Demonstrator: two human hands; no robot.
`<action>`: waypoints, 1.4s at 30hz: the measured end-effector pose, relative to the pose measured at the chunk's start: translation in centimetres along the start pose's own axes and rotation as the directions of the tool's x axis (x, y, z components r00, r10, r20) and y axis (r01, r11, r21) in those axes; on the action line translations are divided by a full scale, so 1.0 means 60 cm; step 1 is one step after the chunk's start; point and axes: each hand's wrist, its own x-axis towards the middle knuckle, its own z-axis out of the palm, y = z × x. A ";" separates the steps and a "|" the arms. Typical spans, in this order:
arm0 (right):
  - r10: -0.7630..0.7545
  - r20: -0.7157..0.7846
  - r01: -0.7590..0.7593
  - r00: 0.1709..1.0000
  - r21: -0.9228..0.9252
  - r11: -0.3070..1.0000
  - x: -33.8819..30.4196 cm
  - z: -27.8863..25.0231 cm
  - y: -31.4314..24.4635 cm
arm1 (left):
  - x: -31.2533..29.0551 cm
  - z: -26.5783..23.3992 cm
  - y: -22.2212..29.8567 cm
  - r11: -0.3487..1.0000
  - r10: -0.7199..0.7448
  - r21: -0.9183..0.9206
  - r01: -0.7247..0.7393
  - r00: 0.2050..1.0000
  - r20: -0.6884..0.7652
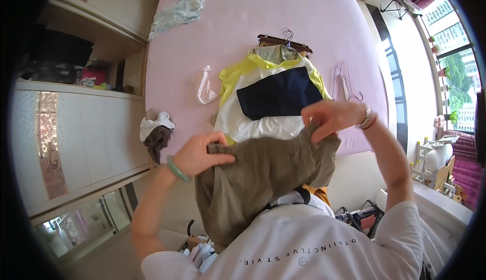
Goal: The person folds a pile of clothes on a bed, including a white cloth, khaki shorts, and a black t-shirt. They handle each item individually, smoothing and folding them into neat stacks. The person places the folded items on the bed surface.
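My left hand (198, 153) pinches one end of the gathered elastic waistband of a pair of brown pants (263, 171). At the other end of that waistband my right hand (331, 119) grips the cloth between thumb and fingers. The pants hang down in front of my body, and their lower part is partly out of sight. Just beyond them, a white and yellow top (228, 103) is spread on the bed (243, 7). Across the top lies a folded dark navy cloth (278, 95).
Brown clip hangers (276, 41) lie above the top, and pink wire hangers (347, 82) to its right. A pale strip of cloth (203, 85) and a crumpled patterned cloth (179, 14) lie leftward. White and brown clothes (157, 131) hang over the bed's left edge, beside a cabinet (96, 138).
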 end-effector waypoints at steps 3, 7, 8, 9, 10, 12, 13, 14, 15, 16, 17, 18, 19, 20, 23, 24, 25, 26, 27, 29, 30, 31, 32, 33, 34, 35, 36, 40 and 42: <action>0.136 0.063 -0.150 0.989 0.403 0.903 0.079 0.039 0.201 | 0.041 0.052 -0.111 0.995 0.058 -0.077 -0.058 0.998 -0.002; 0.353 -0.616 -0.108 0.704 0.399 0.910 0.246 0.047 0.483 | 0.113 0.101 -0.200 0.977 -0.195 -0.066 0.201 0.976 0.096; 0.305 -0.733 -0.118 0.607 0.297 0.948 0.289 0.036 0.528 | 0.129 0.117 -0.240 0.979 -0.187 -0.071 0.193 0.979 0.083; 0.230 -0.835 -0.140 0.499 0.184 0.973 0.324 0.024 0.552 | 0.138 0.129 -0.264 0.981 -0.173 -0.073 0.178 0.983 0.063; 0.114 -0.897 -0.182 0.427 0.038 0.983 0.353 0.007 0.562 | 0.149 0.124 -0.254 0.970 -0.241 -0.021 0.242 0.969 0.055; -0.020 -0.941 -0.286 0.338 -0.123 0.950 0.404 -0.015 0.572 | 0.157 0.123 -0.276 0.974 -0.222 -0.038 0.222 0.975 0.014; -0.030 -0.947 -0.338 0.321 -0.144 0.930 0.423 -0.025 0.563 | 0.157 0.121 -0.289 0.976 -0.213 -0.048 0.212 0.977 -0.010; -0.042 -0.952 -0.389 0.302 -0.163 0.907 0.440 -0.033 0.556 | 0.156 0.122 -0.302 0.971 -0.233 -0.061 0.232 0.972 -0.020; -0.060 -0.948 -0.428 0.311 -0.196 0.882 0.452 -0.038 0.563 | 0.154 0.123 -0.311 0.966 -0.250 -0.076 0.248 0.968 -0.024; -0.079 -0.944 -0.465 0.321 -0.229 0.855 0.461 -0.042 0.570 | 0.153 0.124 -0.319 0.961 -0.266 -0.089 0.262 0.964 -0.028; -0.098 -0.939 -0.500 0.330 -0.262 0.826 0.468 -0.044 0.576 | 0.151 0.123 -0.326 0.955 -0.286 -0.088 0.283 0.958 -0.030; -0.103 -0.937 -0.517 0.334 -0.274 0.811 0.475 -0.045 0.579 | 0.151 0.119 -0.325 0.950 -0.305 -0.086 0.301 0.952 -0.035; -0.106 -0.928 -0.532 0.356 -0.295 0.794 0.479 -0.046 0.582 | 0.152 0.115 -0.324 0.944 -0.322 -0.084 0.318 0.946 -0.042; -0.110 -0.920 -0.546 0.377 -0.316 0.776 0.480 -0.048 0.584 | 0.155 0.112 -0.322 0.946 -0.316 -0.097 0.310 0.948 -0.049; -0.119 -0.909 -0.605 0.398 -0.359 0.711 0.486 -0.050 0.595 | 0.157 0.103 -0.319 0.950 -0.300 -0.108 0.293 0.952 -0.057; -0.124 -0.908 -0.628 0.400 -0.371 0.684 0.487 -0.049 0.601 | 0.158 0.102 -0.319 0.952 -0.296 -0.099 0.290 0.954 -0.052; -0.128 -0.909 -0.606 0.396 -0.364 0.708 0.484 -0.045 0.605 | 0.159 0.099 -0.317 0.955 -0.289 -0.088 0.284 0.956 -0.047; -0.133 -0.912 -0.584 0.388 -0.355 0.730 0.480 -0.042 0.608 | 0.162 0.096 -0.313 0.953 -0.295 -0.088 0.291 0.955 -0.036; -0.138 -0.915 -0.560 0.380 -0.346 0.753 0.473 -0.040 0.611 | 0.164 0.094 -0.308 0.951 -0.301 -0.087 0.297 0.953 -0.026; -0.082 -0.918 -0.403 0.387 -0.249 0.881 0.436 -0.012 0.604 | 0.163 0.092 -0.301 0.945 -0.312 -0.116 0.307 0.950 -0.023; -0.057 -0.915 -0.319 0.399 -0.197 0.927 0.405 0.011 0.596 | 0.160 0.092 -0.295 0.941 -0.313 -0.144 0.306 0.949 -0.027; -0.044 -0.892 -0.239 0.450 -0.168 0.956 0.363 0.042 0.591 | 0.156 0.091 -0.288 0.938 -0.312 -0.170 0.303 0.950 -0.028; -0.044 -0.860 -0.247 0.508 -0.195 0.949 0.314 0.082 0.590 | 0.153 0.091 -0.287 0.954 -0.254 -0.178 0.240 0.966 -0.056; 0.127 -0.724 -0.405 0.678 -0.224 0.886 0.263 0.148 0.648 | 0.150 0.090 -0.287 0.968 -0.190 -0.180 0.174 0.978 -0.081; 0.248 -0.365 -0.421 0.898 -0.539 0.730 0.206 0.218 0.714 | 0.153 0.088 -0.283 0.978 -0.121 -0.181 0.101 0.988 -0.099; 0.386 -0.169 -0.414 0.907 -0.529 0.741 0.143 0.291 0.734 | 0.156 0.083 -0.259 0.953 -0.179 -0.267 0.142 0.977 -0.116; 0.586 0.088 -0.476 0.806 -0.493 0.729 0.090 0.333 0.716 | 0.163 0.069 -0.218 0.919 -0.241 -0.348 0.184 0.962 -0.126; 0.407 -0.341 -0.486 0.847 -0.189 0.853 0.039 0.337 0.696 | 0.166 0.016 -0.139 0.846 -0.265 -0.514 0.141 0.948 -0.176; 0.222 -0.691 -0.145 0.688 0.169 0.975 0.123 0.213 0.508 | 0.165 -0.001 -0.118 0.827 -0.188 -0.562 0.016 0.950 -0.249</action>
